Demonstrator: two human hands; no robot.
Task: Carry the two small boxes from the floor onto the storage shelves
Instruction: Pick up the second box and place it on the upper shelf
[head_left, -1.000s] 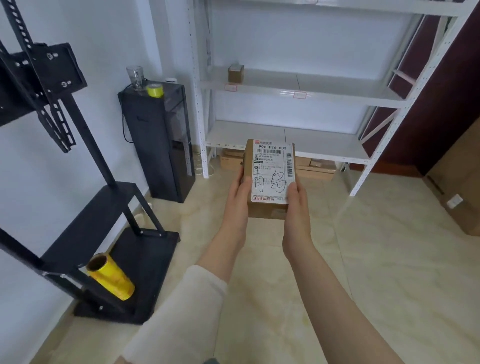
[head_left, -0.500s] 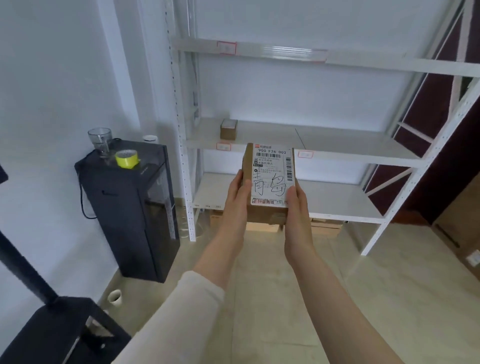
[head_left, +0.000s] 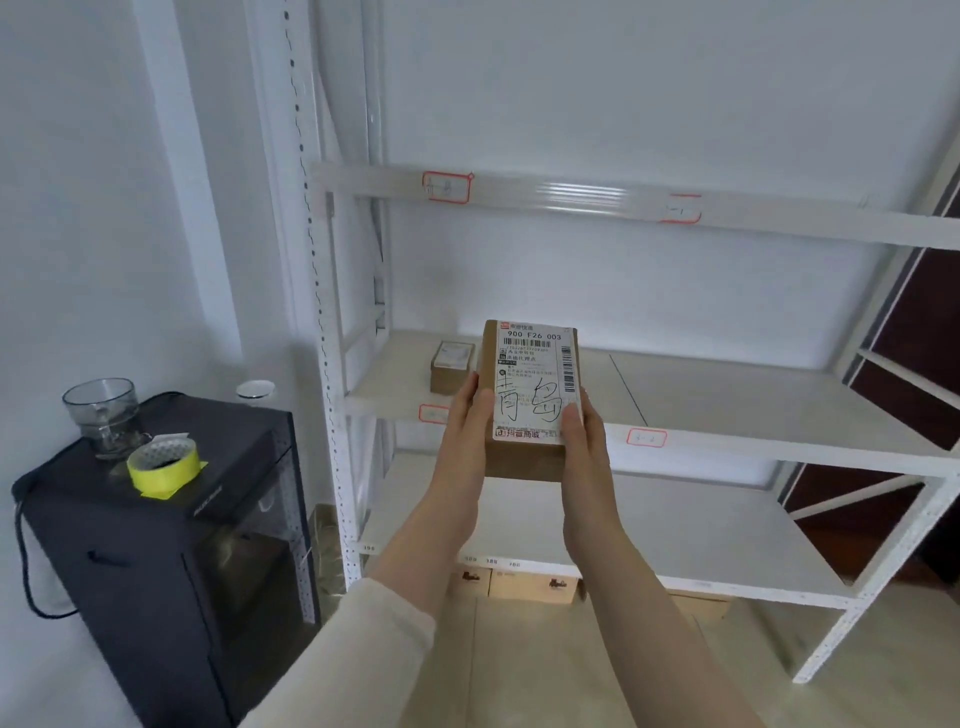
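I hold a small brown cardboard box (head_left: 530, 384) with a white shipping label between both hands, raised in front of the white storage shelves (head_left: 727, 410). My left hand (head_left: 465, 436) grips its left side and my right hand (head_left: 584, 441) grips its right side. The box is level with the front edge of the middle shelf. A second, smaller brown box (head_left: 451, 366) with a white label stands on that middle shelf at its left end, just behind and left of the held box.
A black cabinet (head_left: 171, 545) stands left of the shelves, carrying a glass cup (head_left: 101, 413), a roll of yellow tape (head_left: 163, 465) and a small white dish (head_left: 255, 388). Flat cardboard boxes (head_left: 535, 584) lie on the floor under the lowest shelf. Red-edged tags mark the shelf edges.
I have come closer to the shelves and my view has tilted up. The held box has risen from the level of the lower shelf to the edge of the middle shelf.
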